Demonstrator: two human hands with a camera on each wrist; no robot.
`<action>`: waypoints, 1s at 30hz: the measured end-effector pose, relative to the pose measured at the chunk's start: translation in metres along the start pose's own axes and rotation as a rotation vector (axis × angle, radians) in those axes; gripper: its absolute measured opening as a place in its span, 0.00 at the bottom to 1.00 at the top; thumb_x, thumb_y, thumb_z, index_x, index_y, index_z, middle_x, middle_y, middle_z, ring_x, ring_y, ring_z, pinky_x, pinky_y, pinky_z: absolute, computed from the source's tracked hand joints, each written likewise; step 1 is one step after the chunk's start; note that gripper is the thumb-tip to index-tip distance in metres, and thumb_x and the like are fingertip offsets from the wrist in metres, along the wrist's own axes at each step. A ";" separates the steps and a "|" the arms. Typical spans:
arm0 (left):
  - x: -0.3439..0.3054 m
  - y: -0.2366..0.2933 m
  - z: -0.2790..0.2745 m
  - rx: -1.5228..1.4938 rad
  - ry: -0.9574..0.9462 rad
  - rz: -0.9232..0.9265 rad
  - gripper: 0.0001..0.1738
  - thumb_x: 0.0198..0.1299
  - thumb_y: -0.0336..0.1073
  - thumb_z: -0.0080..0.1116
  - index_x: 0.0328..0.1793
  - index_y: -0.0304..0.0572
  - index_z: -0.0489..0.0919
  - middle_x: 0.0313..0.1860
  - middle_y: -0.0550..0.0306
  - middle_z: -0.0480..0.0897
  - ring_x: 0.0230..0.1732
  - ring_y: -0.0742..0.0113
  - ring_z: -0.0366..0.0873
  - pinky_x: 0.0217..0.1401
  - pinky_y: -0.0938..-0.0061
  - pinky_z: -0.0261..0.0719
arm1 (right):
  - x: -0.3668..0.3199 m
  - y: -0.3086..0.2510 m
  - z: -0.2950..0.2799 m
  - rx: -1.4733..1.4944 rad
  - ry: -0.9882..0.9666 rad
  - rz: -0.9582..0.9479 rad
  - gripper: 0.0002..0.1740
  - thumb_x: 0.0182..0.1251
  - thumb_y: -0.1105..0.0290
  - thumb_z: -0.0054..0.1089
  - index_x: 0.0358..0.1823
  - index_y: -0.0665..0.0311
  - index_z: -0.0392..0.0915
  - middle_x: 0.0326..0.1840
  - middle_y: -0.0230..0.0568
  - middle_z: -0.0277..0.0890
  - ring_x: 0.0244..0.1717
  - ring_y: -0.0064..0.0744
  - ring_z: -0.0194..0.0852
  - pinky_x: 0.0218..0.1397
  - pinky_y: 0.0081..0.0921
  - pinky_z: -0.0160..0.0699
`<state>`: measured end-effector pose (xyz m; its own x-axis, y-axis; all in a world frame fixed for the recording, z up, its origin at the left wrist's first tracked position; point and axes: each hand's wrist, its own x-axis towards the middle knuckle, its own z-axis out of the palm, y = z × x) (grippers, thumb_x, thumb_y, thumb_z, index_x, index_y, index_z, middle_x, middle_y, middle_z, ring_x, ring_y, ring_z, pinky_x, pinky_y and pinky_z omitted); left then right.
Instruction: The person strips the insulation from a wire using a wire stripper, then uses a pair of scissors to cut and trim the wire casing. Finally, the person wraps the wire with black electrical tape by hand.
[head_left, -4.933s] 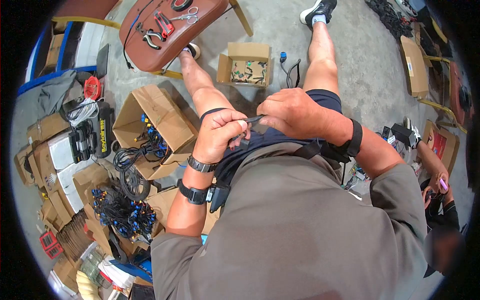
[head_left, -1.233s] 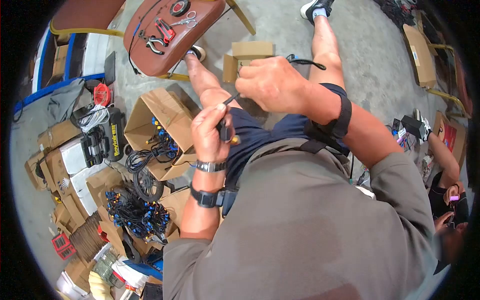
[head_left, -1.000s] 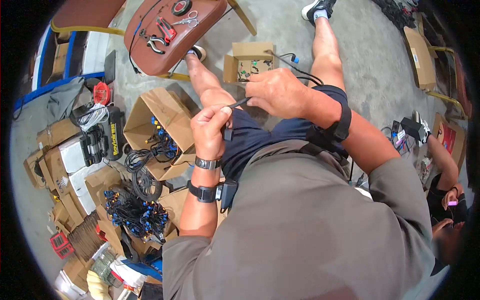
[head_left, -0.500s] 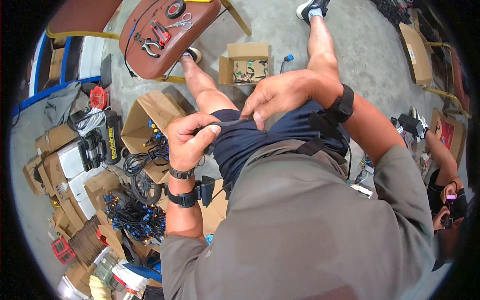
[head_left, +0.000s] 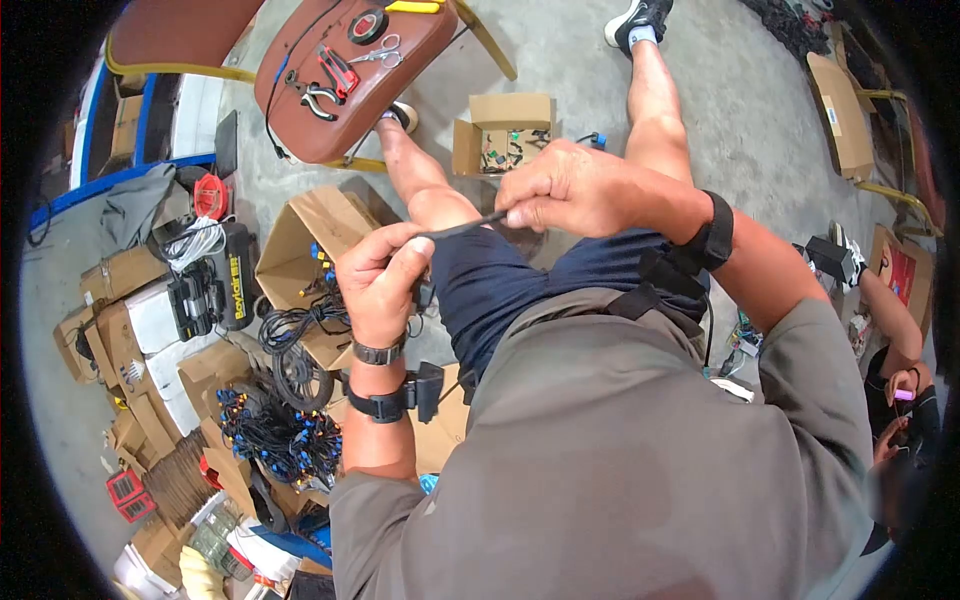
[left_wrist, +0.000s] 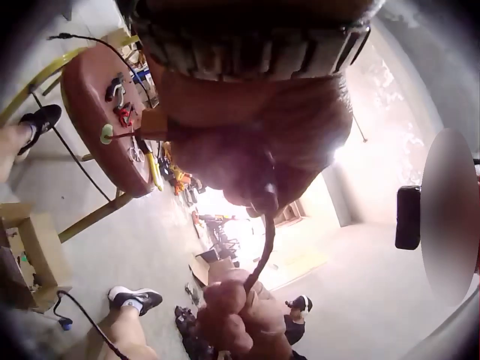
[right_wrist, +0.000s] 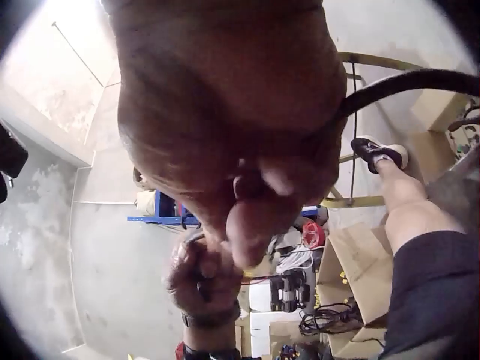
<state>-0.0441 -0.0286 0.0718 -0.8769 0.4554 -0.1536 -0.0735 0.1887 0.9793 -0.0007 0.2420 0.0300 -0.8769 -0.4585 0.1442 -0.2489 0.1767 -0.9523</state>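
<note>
A black cable (head_left: 462, 229) runs nearly straight between the two hands in the head view. My left hand (head_left: 378, 285) pinches it between thumb and curled fingers. A dark block-shaped piece (head_left: 424, 296) shows just below that hand. On the right, my right hand (head_left: 570, 190) grips the cable's other stretch with thumb and forefinger. The left wrist view shows the cable (left_wrist: 264, 253) bending slightly from one hand to the other. In the right wrist view a thick black length of cable (right_wrist: 409, 84) loops out behind the right hand (right_wrist: 232, 112).
A brown chair seat (head_left: 300, 100) holds pliers (head_left: 318, 100), scissors (head_left: 385, 52) and a tape roll (head_left: 368, 26). A small carton (head_left: 465, 150) with little parts stands on the floor. Left lies a larger carton (head_left: 300, 225) with cables. Another person (head_left: 895, 320) sits at right.
The hands have moved farther apart, the left one outward, with more cable showing between them. The right fingers, looser half a second ago, now grip the cable.
</note>
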 end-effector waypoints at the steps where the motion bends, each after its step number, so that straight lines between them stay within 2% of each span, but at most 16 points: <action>1: 0.000 -0.007 0.005 -0.062 0.054 -0.013 0.09 0.62 0.30 0.62 0.43 0.31 0.84 0.26 0.60 0.81 0.24 0.77 0.72 0.26 0.80 0.68 | 0.002 0.003 -0.001 -0.164 0.091 -0.103 0.07 0.65 0.68 0.59 0.38 0.64 0.79 0.26 0.42 0.81 0.32 0.43 0.82 0.36 0.40 0.76; 2: 0.002 -0.015 0.011 -0.145 0.083 -0.043 0.08 0.63 0.30 0.63 0.42 0.31 0.84 0.26 0.60 0.80 0.23 0.76 0.72 0.25 0.80 0.68 | 0.004 0.004 -0.003 -0.331 0.182 -0.209 0.06 0.64 0.69 0.60 0.36 0.64 0.79 0.26 0.43 0.81 0.32 0.47 0.82 0.36 0.41 0.75; 3: 0.005 -0.020 0.017 -0.228 0.113 -0.073 0.07 0.63 0.31 0.63 0.41 0.32 0.84 0.25 0.60 0.80 0.22 0.76 0.72 0.23 0.80 0.68 | 0.006 -0.001 -0.005 -0.432 0.254 -0.239 0.05 0.59 0.69 0.60 0.30 0.62 0.75 0.26 0.43 0.79 0.33 0.51 0.80 0.33 0.42 0.76; 4: 0.007 -0.022 0.023 -0.311 0.143 -0.099 0.07 0.63 0.31 0.64 0.40 0.32 0.83 0.24 0.60 0.80 0.20 0.75 0.72 0.21 0.80 0.69 | 0.007 -0.007 -0.009 -0.554 0.248 -0.242 0.05 0.58 0.69 0.60 0.30 0.61 0.75 0.26 0.41 0.77 0.32 0.49 0.80 0.32 0.41 0.77; 5: 0.004 -0.018 0.027 -0.335 0.131 -0.243 0.11 0.67 0.35 0.58 0.44 0.33 0.80 0.21 0.60 0.76 0.16 0.74 0.66 0.17 0.79 0.63 | 0.008 -0.013 -0.016 -0.681 0.243 -0.247 0.05 0.56 0.69 0.59 0.29 0.60 0.74 0.25 0.39 0.75 0.31 0.48 0.80 0.31 0.40 0.77; 6: 0.005 -0.018 0.030 -0.433 0.090 -0.303 0.11 0.68 0.36 0.56 0.43 0.33 0.80 0.21 0.60 0.75 0.15 0.73 0.65 0.15 0.79 0.62 | 0.009 -0.019 -0.021 -0.805 0.236 -0.246 0.05 0.55 0.68 0.59 0.29 0.60 0.73 0.24 0.38 0.73 0.30 0.46 0.80 0.29 0.39 0.77; 8: 0.005 -0.026 0.036 -0.631 0.007 -0.433 0.12 0.69 0.38 0.54 0.42 0.35 0.78 0.19 0.59 0.73 0.12 0.72 0.64 0.13 0.78 0.61 | 0.014 -0.030 -0.034 -0.952 0.204 -0.379 0.05 0.53 0.68 0.58 0.29 0.58 0.72 0.24 0.36 0.70 0.29 0.43 0.79 0.28 0.38 0.78; 9: 0.003 -0.034 0.040 -0.670 -0.006 -0.517 0.13 0.71 0.39 0.52 0.41 0.35 0.76 0.18 0.59 0.72 0.11 0.71 0.64 0.12 0.78 0.61 | 0.014 -0.032 -0.036 -1.019 0.187 -0.443 0.05 0.52 0.67 0.57 0.29 0.58 0.72 0.24 0.35 0.68 0.29 0.42 0.79 0.27 0.37 0.78; 12: 0.001 -0.040 0.043 -0.573 -0.095 -0.517 0.13 0.69 0.39 0.54 0.38 0.35 0.78 0.19 0.58 0.74 0.12 0.71 0.67 0.12 0.77 0.64 | 0.005 -0.023 -0.037 -1.059 0.143 -0.455 0.05 0.53 0.68 0.56 0.32 0.58 0.72 0.25 0.33 0.67 0.30 0.41 0.79 0.29 0.37 0.79; 15: 0.003 -0.041 0.050 -0.366 -0.002 -0.386 0.12 0.66 0.38 0.58 0.37 0.34 0.80 0.21 0.58 0.77 0.16 0.71 0.70 0.13 0.79 0.66 | -0.008 0.002 -0.032 -0.903 0.156 -0.336 0.06 0.55 0.69 0.57 0.34 0.59 0.72 0.27 0.35 0.69 0.33 0.42 0.80 0.31 0.38 0.79; 18: 0.003 -0.039 0.049 -0.320 0.021 -0.340 0.11 0.64 0.36 0.61 0.37 0.33 0.82 0.23 0.57 0.79 0.18 0.72 0.72 0.15 0.79 0.68 | -0.020 0.010 -0.016 -0.771 0.165 -0.159 0.06 0.58 0.70 0.58 0.37 0.60 0.73 0.29 0.38 0.73 0.34 0.46 0.80 0.33 0.40 0.79; 19: 0.003 -0.041 0.046 -0.325 0.008 -0.330 0.10 0.64 0.35 0.61 0.38 0.33 0.82 0.25 0.58 0.79 0.22 0.72 0.73 0.22 0.79 0.72 | -0.021 0.013 -0.013 -0.715 0.167 -0.144 0.06 0.59 0.69 0.58 0.37 0.60 0.73 0.29 0.40 0.74 0.35 0.47 0.80 0.34 0.42 0.79; 21: 0.002 -0.045 0.044 -0.297 -0.018 -0.279 0.10 0.64 0.34 0.61 0.39 0.32 0.83 0.26 0.58 0.80 0.24 0.73 0.74 0.27 0.79 0.73 | -0.023 0.014 -0.010 -0.604 0.173 -0.109 0.07 0.61 0.68 0.59 0.38 0.62 0.75 0.31 0.44 0.77 0.37 0.51 0.80 0.36 0.46 0.78; 24: 0.000 -0.043 0.043 -0.253 -0.074 -0.260 0.09 0.64 0.33 0.61 0.41 0.32 0.83 0.28 0.57 0.81 0.27 0.73 0.75 0.31 0.78 0.72 | -0.021 0.005 -0.016 -0.486 -0.075 0.118 0.10 0.66 0.67 0.58 0.45 0.64 0.78 0.36 0.44 0.79 0.38 0.50 0.79 0.43 0.46 0.77; 27: -0.001 -0.043 0.040 -0.214 -0.123 -0.274 0.10 0.63 0.32 0.61 0.42 0.31 0.84 0.29 0.57 0.82 0.27 0.74 0.74 0.31 0.79 0.71 | -0.014 0.006 -0.015 -0.332 -0.091 0.043 0.13 0.68 0.65 0.55 0.46 0.66 0.79 0.37 0.46 0.81 0.40 0.50 0.79 0.47 0.44 0.76; 30: -0.002 -0.038 0.036 -0.168 -0.171 -0.287 0.10 0.63 0.32 0.60 0.43 0.31 0.84 0.29 0.58 0.82 0.27 0.74 0.74 0.30 0.81 0.69 | -0.004 -0.007 -0.027 -0.209 -0.337 0.242 0.14 0.70 0.64 0.52 0.48 0.66 0.80 0.37 0.45 0.83 0.43 0.45 0.81 0.48 0.40 0.76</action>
<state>-0.0225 -0.0053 0.0296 -0.7186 0.5460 -0.4306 -0.3940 0.1906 0.8991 -0.0063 0.2662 0.0431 -0.7460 -0.6339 -0.2044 -0.1610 0.4695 -0.8681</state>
